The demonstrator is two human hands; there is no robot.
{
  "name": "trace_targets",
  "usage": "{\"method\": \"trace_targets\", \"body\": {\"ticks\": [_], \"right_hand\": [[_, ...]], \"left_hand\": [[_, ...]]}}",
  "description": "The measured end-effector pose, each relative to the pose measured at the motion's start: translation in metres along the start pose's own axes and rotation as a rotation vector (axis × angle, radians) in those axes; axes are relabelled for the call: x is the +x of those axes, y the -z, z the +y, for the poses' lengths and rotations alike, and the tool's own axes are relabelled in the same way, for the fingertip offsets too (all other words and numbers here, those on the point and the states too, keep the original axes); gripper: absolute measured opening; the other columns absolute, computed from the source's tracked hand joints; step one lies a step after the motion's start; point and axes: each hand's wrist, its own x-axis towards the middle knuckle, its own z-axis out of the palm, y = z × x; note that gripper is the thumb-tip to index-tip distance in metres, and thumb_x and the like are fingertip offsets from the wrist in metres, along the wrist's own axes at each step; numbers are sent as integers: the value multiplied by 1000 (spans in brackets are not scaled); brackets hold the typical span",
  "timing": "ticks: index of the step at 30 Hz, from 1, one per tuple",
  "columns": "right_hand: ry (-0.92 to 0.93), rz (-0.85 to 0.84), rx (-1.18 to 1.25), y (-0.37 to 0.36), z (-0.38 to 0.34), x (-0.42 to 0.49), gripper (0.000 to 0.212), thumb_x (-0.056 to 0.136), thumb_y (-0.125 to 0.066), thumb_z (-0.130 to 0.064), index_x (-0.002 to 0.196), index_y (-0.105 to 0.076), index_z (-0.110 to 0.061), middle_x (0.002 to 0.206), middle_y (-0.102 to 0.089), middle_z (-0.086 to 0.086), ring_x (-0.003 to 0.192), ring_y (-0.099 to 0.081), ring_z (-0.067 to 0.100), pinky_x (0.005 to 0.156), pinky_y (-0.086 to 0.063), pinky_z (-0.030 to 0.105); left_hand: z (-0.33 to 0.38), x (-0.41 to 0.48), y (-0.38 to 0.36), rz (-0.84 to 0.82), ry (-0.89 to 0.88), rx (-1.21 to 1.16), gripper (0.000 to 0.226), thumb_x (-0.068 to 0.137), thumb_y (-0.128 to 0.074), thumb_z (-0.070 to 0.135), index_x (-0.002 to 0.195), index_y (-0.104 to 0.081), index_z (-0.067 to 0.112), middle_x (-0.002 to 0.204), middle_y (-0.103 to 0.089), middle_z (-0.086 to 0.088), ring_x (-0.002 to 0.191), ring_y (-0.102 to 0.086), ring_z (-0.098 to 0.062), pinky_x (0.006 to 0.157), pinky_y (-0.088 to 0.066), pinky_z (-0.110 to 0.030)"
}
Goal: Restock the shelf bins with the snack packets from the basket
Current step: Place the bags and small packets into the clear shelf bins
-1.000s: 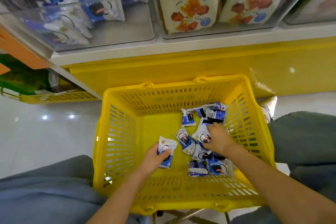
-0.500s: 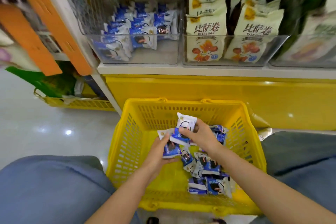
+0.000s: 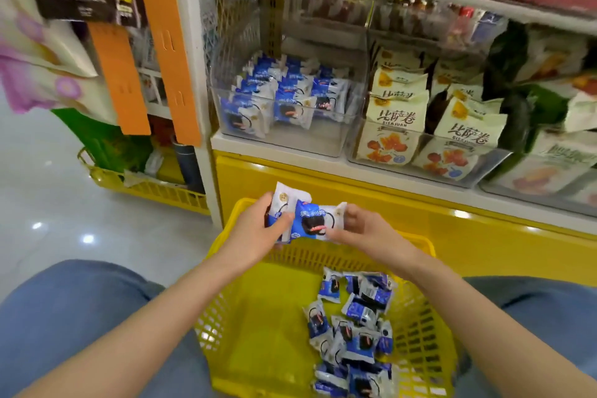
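Above the far rim of the yellow basket [image 3: 255,342], both hands hold blue-and-white snack packets. My left hand [image 3: 255,233] grips one packet [image 3: 286,199] by its lower end. My right hand [image 3: 365,229] pinches the right end of a second packet [image 3: 311,223], which overlaps the first. Several more of the same packets [image 3: 352,333] lie in the basket's right half. On the shelf ahead, a clear bin [image 3: 310,136] holds rows of matching blue-and-white packets [image 3: 284,94], with bare floor at its front.
Right of that bin, clear bins hold cream packets with orange prints [image 3: 420,126]. A yellow base panel [image 3: 420,236] runs below the shelf. Orange strips [image 3: 168,42] hang at the shelf's left post, with another yellow basket [image 3: 145,187] on the floor. My knees flank the basket.
Both hands have lifted out of the basket with a packet each and brought them together above its far rim. The view has tilted up toward the shelf bins.
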Motion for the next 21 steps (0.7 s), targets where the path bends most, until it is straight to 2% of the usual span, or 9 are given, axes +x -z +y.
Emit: {"method": "trace_targets", "body": {"ticks": [3, 5, 6, 8, 10, 14, 16, 18, 21], "right_hand": [[119, 100, -213, -4, -23, 4, 29, 80, -72, -25, 99, -54, -38, 90, -65, -13, 74, -61, -9, 65, -49, 12], [182, 122, -352, -3, -38, 8, 31, 79, -72, -31, 101, -53, -43, 91, -62, -17, 66, -55, -9, 59, -42, 10], [204, 116, -404, -3, -45, 10, 29, 79, -72, -33, 100, -55, -43, 93, -62, -17, 65, -54, -7, 58, -41, 10], [222, 105, -476, -3, -60, 17, 25, 79, -70, -37, 102, -59, -37, 95, -64, -15, 63, -54, -6, 55, -40, 9], [244, 140, -568, -2, -75, 25, 32, 82, -67, -39, 110, -61, -27, 97, -63, -14, 62, -51, -10, 55, -37, 8], [372, 300, -649, 8, -118, 47, 30, 86, -62, -36, 113, -59, -24, 87, -61, -13, 60, -50, -6, 53, -37, 8], [441, 436, -658, 22, -146, 64, 26, 88, -61, -32, 112, -58, -25, 86, -60, -11, 64, -52, 0, 57, -39, 10], [475, 520, -757, 37, -171, 86, 28, 89, -61, -31, 114, -61, -20, 96, -63, -4, 75, -54, 6, 67, -41, 18], [358, 500, -899, 50, -188, 126, 37, 87, -63, -33, 119, -61, -15, 108, -63, 2, 81, -54, 8, 68, -39, 18]], "left_hand": [[12, 4, 13, -24, -105, 109, 15, 91, -56, 21, 105, -53, 16, 94, -64, 8, 80, -65, 0, 52, -55, -24], [19, 9, 20, -21, -138, 128, 15, 91, -56, 24, 105, -53, 23, 99, -65, 5, 85, -66, -7, 60, -58, -33], [23, 12, 24, -22, -160, 139, 15, 91, -56, 25, 106, -52, 26, 101, -65, 4, 86, -65, -8, 62, -58, -33], [29, 22, 33, -22, -188, 135, 20, 90, -56, 25, 110, -51, 26, 105, -64, 5, 90, -63, -5, 64, -57, -28], [33, 34, 43, 10, -184, 69, 24, 89, -57, 24, 112, -49, 26, 105, -62, 9, 91, -62, 0, 65, -56, -21], [36, 59, 65, 212, -153, -18, 22, 92, -53, 25, 111, -43, 24, 105, -55, 12, 84, -54, 6, 62, -46, -4], [37, 69, 75, 283, -112, -118, 19, 92, -52, 23, 110, -44, 20, 108, -55, 5, 86, -58, -1, 62, -49, -9], [40, 76, 83, 303, -62, -224, 20, 92, -52, 22, 110, -46, 17, 113, -57, 0, 92, -63, -12, 63, -56, -22], [44, 82, 91, 307, -33, -275, 17, 92, -52, 24, 108, -47, 18, 112, -59, -1, 91, -66, -16, 62, -59, -29]]}}
